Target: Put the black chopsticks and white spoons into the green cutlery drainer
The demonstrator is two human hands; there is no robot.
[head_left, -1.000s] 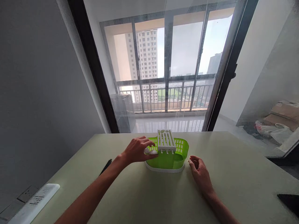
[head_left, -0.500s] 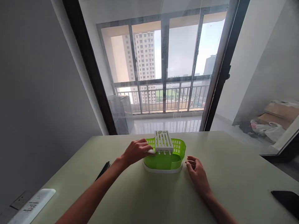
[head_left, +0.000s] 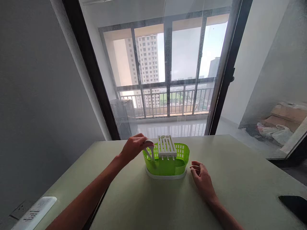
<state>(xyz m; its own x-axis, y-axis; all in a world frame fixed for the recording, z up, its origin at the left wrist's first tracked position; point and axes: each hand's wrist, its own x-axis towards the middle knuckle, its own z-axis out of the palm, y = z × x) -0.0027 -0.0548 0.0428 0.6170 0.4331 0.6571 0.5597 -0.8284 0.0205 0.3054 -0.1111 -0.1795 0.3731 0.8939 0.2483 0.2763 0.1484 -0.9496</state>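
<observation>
A green plastic basket (head_left: pixel 167 166) with slotted ends and a white base stands upright on the table. Across its top lies a white slotted rack (head_left: pixel 166 146) with small hooks along the near side. My left hand (head_left: pixel 134 146) is at the basket's left end, closed on a white spoon (head_left: pixel 152 152) whose rounded end is up by the fingertips. Its lower part slants down into the left compartment; whether it is one piece or two is unclear. Just right of the basket my right hand (head_left: pixel 200 174) rests, fingers loosely curved and apart, holding nothing.
Slim dark sticks (head_left: pixel 98 207) lie partly hidden along my left forearm. A white power strip (head_left: pixel 35 212) is at the table's left edge, and a dark flat object (head_left: pixel 294 205) at the right. Beyond the far table edge is a glass door (head_left: pixel 172 127).
My left hand has moved left and slightly up, and the white spoon has tilted from nearly flat to steep, pointing into the basket. My right hand has stayed about where it was.
</observation>
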